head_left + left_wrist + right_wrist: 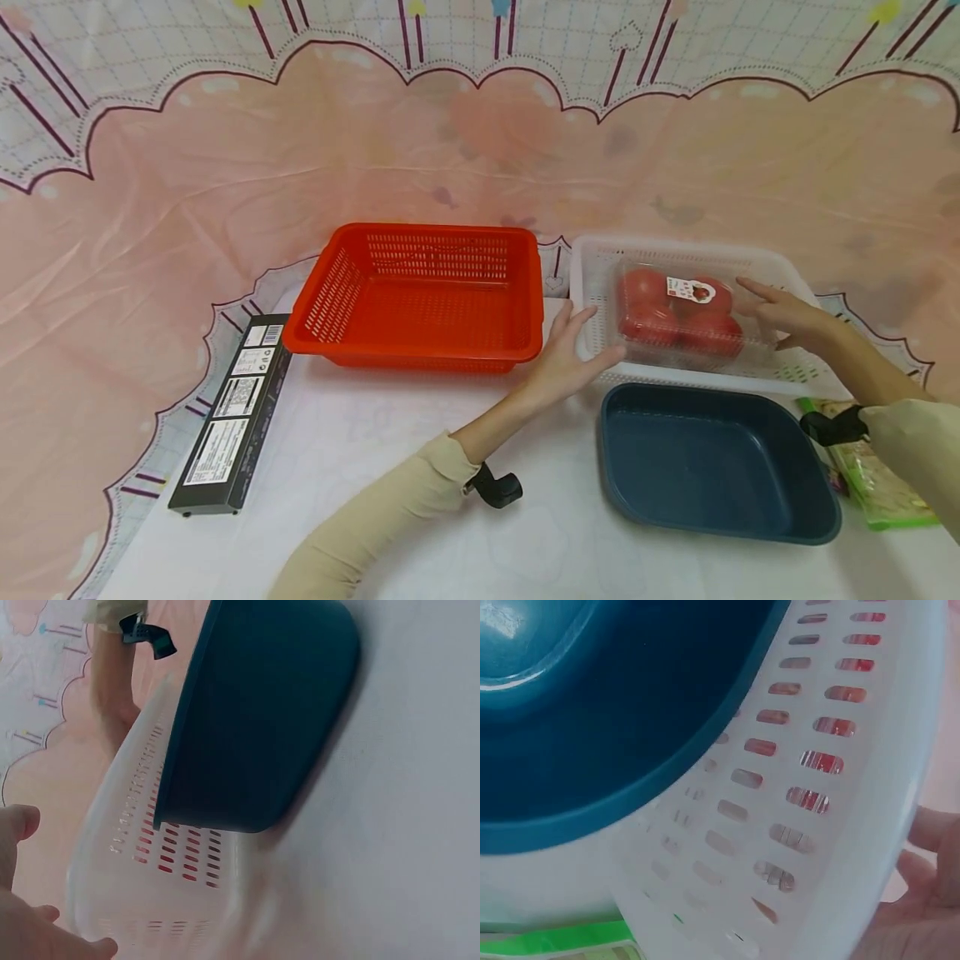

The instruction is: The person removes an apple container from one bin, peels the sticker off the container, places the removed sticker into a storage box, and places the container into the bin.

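A clear plastic pack of tomatoes (678,312) with a white label lies inside the white slotted basket (675,375). My right hand (795,321) reaches over the basket's right side, its fingers stretched at the right end of the pack. In the right wrist view that hand (926,892) shows behind the basket rim, its fingertips partly hidden. Spread wide, my left hand (562,358) is at the basket's left edge, thumb pointing toward the pack and nothing in its grasp. The left wrist view shows its fingers (26,821) apart beside the basket wall.
An empty red basket (427,321) stands left of the white one. In front of the white basket is a dark blue tub (712,467). A green-edged food packet (877,479) lies partly under the right forearm. A long black box (232,408) lies at the left.
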### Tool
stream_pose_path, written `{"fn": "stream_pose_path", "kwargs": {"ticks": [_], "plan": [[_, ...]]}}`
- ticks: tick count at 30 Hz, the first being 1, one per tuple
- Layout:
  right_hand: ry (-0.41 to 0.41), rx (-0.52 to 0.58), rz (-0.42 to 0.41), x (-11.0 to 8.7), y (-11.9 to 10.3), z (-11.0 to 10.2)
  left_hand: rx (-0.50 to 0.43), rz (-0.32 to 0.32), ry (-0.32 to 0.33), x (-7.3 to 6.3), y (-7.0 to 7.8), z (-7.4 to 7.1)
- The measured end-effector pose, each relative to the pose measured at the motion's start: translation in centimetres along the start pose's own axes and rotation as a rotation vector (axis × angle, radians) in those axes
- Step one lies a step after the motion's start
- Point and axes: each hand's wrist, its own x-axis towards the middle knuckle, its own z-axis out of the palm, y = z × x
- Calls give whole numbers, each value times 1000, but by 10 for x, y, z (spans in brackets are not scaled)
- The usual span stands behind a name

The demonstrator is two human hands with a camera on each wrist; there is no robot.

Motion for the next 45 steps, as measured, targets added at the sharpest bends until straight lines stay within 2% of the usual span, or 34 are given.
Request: {"fn": "stream_pose_path", "kwargs": {"ticks": [6,10,19,30,45], "plan": [[-91,-40,10,1,4,-2,-60,-2,25,5,-10,6],[-123,-73,25,1,3,-4,-101,2,33,7,-18,9],[-125,-85,30,4,6,-4,-212,50,61,11,-25,16],[-157,-51,35,7,12,-4,-262,3,105,9,-25,24],[-89,29,19,11,18,-3,-360,26,163,12,-24,31]]}}
